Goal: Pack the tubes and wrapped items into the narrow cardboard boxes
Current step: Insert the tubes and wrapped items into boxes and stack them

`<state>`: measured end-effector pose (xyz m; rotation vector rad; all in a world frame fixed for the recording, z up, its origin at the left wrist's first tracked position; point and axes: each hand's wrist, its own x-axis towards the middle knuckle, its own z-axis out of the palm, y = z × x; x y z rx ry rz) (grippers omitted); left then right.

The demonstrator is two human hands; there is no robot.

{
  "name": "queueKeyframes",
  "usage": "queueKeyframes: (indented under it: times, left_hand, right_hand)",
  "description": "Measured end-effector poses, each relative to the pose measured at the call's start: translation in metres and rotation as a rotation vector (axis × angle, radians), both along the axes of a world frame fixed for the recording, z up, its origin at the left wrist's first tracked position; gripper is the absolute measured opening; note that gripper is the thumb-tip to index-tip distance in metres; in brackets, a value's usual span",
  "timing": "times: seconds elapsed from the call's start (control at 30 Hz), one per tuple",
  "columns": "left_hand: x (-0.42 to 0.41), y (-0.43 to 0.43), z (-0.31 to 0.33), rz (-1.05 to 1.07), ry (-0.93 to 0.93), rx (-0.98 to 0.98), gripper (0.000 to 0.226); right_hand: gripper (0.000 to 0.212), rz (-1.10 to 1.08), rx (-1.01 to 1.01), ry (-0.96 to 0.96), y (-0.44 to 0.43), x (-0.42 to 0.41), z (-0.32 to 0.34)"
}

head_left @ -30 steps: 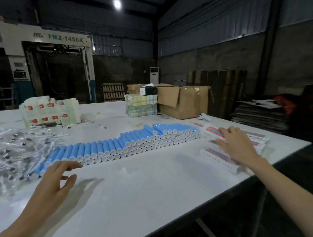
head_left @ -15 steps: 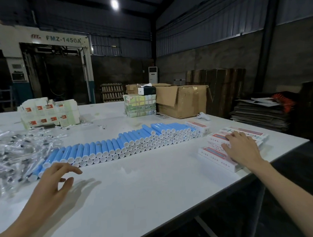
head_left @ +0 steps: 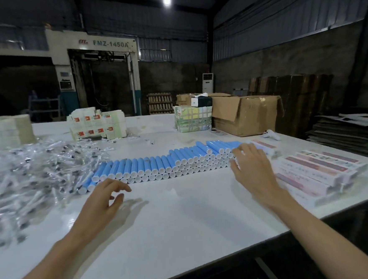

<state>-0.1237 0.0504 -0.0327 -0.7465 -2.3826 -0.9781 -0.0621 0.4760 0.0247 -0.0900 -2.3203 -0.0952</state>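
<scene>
A long row of blue tubes (head_left: pixel 158 164) with white caps lies stacked across the white table (head_left: pixel 184 222). A heap of clear-wrapped items (head_left: pixel 28 172) covers the table's left side. Narrow printed cardboard boxes (head_left: pixel 318 171) lie piled at the right edge. My right hand (head_left: pixel 254 171) rests at the right end of the tube row, its spread fingertips touching the end tubes, with nothing held. My left hand (head_left: pixel 102 204) hovers just in front of the row's left end, fingers loosely curled and empty.
At the back stand stacks of small white cartons (head_left: pixel 97 125), a taped bundle (head_left: pixel 193 121) and a large open brown carton (head_left: pixel 246 115). The table edge (head_left: pixel 315 221) runs diagonally at the lower right, with flattened cardboard (head_left: pixel 348 132) beyond it.
My right hand left the narrow boxes and moved left to the right end of the tube row. My left hand stayed near the row's left end. The view turned left.
</scene>
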Motion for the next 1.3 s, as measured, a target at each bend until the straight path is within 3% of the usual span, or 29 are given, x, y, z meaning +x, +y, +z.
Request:
queueKeyframes:
  times: [0.1,0.2,0.43,0.67,0.87,1.0,1.07,1.2,1.3]
  left_hand:
    - [0.006,-0.002,0.003,0.11,0.032,-0.008,0.022]
    - [0.007,-0.005,0.005,0.245,0.026,-0.026,0.013]
    - [0.007,-0.015,0.004,0.466,-0.054,-0.077,0.021]
    - [0.016,-0.04,0.028,0.543,0.014,-0.258,0.023]
    - [0.037,-0.138,0.069,1.035,0.137,-0.54,0.031]
    - [0.057,-0.218,0.105,1.267,0.194,-0.586,0.031]
    - [0.064,-0.253,0.118,1.342,0.141,-0.636,0.031]
    - [0.07,-0.292,0.119,1.415,-0.159,-0.788,0.054]
    - [0.07,-0.294,0.12,1.397,-0.12,-0.866,0.054]
  right_hand:
    - [0.022,0.314,-0.102,0.021,-0.099,-0.029,-0.003]
    - [0.017,0.558,-0.379,-0.051,-0.184,-0.054,-0.011]
    - [0.022,0.726,-0.739,-0.262,-0.292,-0.101,-0.049]
    - [0.032,0.76,-0.794,-0.297,-0.29,-0.125,-0.075]
    - [0.033,0.781,-0.801,-0.323,-0.293,-0.125,-0.079]
    - [0.031,0.78,-0.804,-0.346,-0.294,-0.123,-0.079]
    - [0.031,0.786,-0.804,-0.338,-0.294,-0.122,-0.079]
    - [0.033,0.792,-0.793,-0.336,-0.294,-0.12,-0.078]
    - [0.034,0.789,-0.783,-0.336,-0.295,-0.121,-0.078]
